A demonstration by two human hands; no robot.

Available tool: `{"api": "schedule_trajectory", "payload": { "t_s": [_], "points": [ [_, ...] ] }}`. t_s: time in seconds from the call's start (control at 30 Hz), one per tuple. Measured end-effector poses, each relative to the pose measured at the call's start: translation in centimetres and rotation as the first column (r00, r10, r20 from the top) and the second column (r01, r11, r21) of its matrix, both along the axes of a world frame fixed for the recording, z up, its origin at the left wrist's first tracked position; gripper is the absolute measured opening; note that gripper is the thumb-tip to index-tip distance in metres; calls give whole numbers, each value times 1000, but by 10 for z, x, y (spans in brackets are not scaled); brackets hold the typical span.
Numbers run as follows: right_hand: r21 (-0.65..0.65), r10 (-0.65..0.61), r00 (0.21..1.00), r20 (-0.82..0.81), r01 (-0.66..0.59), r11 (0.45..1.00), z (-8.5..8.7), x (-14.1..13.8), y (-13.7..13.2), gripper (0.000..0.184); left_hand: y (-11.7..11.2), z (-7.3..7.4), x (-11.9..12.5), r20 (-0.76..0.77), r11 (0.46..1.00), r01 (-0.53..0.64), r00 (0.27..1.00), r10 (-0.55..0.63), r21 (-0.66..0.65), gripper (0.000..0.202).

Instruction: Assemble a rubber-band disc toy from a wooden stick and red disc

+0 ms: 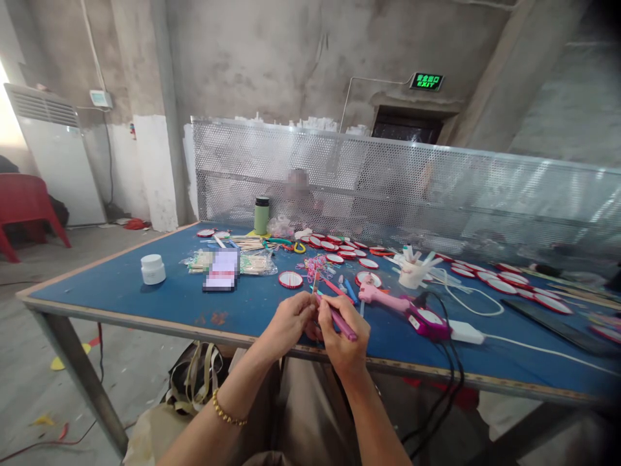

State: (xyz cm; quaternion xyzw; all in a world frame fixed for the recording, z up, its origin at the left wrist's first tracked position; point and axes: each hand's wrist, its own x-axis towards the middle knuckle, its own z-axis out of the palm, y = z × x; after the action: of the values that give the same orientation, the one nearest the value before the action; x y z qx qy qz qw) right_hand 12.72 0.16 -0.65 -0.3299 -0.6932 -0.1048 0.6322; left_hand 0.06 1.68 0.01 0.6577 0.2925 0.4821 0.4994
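Close to the table's front edge, my two hands meet. My right hand (345, 336) is closed around a pinkish-purple pen-like tool (343, 323), its tip pointing toward my left fingers. My left hand (291, 320) pinches a thin, light-brown stick-like piece (316, 283) that rises above the fingertips; its lower part is hidden. Just beyond the hands lie a tangle of pink and coloured bands (316, 266), a blue pen-like tool (350, 290) and a round, red-rimmed white disc (290, 279).
On the blue table (169, 317) are a white jar (153, 269), a phone (222, 268), bagged wooden sticks (259, 263), a green bottle (261, 216) and a white cup (411, 273). A pink-purple device (429, 322) with cables lies right. Behind stands a perforated metal screen (233, 162).
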Motion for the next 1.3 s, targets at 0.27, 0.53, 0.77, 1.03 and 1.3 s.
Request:
{"api": "schedule_trajectory", "payload": {
  "t_s": [0.27, 0.53, 0.77, 1.03, 1.3],
  "points": [
    [12, 1, 1000, -13, -1, 1000, 2, 0, 0, 10, -1, 1, 1, 4, 1000, -1, 1000, 1, -10, 28],
    [8, -49, 998, -25, 49, 999, 0, 1, 0, 8, 0, 1, 1, 16, 1000, 10, 1000, -9, -20, 26],
    [30, -81, 997, -18, 81, 996, 2, 1, 1, 8, 0, 0, 2, 46, 999, 28, 999, -26, -41, 25],
    [10, -24, 1000, 6, 24, 1000, -1, 2, -2, 8, -2, 2, 1, 30, 999, 1, 1000, 0, -36, 26],
    [-15, 6, 1000, 12, -5, 1000, 0, 1, -1, 8, -2, 2, 1, 25, 1000, -1, 1000, 2, -14, 27]
  ]
}}
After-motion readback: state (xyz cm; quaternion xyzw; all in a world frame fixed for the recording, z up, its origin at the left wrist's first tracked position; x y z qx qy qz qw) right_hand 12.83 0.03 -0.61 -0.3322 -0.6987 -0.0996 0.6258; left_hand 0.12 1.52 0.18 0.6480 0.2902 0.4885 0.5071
